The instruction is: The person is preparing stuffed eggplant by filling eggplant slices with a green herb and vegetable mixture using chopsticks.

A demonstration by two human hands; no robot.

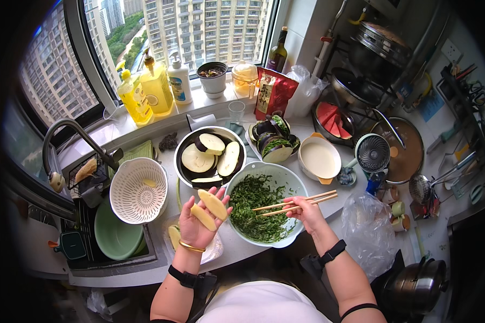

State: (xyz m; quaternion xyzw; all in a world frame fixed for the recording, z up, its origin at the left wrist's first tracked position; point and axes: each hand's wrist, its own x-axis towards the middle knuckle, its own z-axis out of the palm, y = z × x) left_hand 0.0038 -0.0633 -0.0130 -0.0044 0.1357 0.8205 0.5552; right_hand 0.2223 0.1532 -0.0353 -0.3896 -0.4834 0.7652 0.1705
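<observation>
Two pale yellow slices, perhaps potato (212,204), lie in my left hand (198,226), palm up with the fingers spread beneath them. Wooden chopsticks (295,203) are held in my right hand (305,214), their tips in chopped green leaves (254,222). These leaves fill much of a pale blue bowl (301,181) between my hands. Behind it, a metal bowl (178,145) contains eggplant slices (198,158). Eggplant pieces stuffed with greens (277,147) are piled on a plate. Partly hidden by my left wrist, a clear tray (216,250) holds a filled pale slice (173,236).
At left, a white colander (121,173) with one pale slice stands near a green basin (117,238) in the sink. A bowl of white batter or liquid (319,157), watermelon (333,121), a small fan (372,152) and a plastic bag (365,230) are at right.
</observation>
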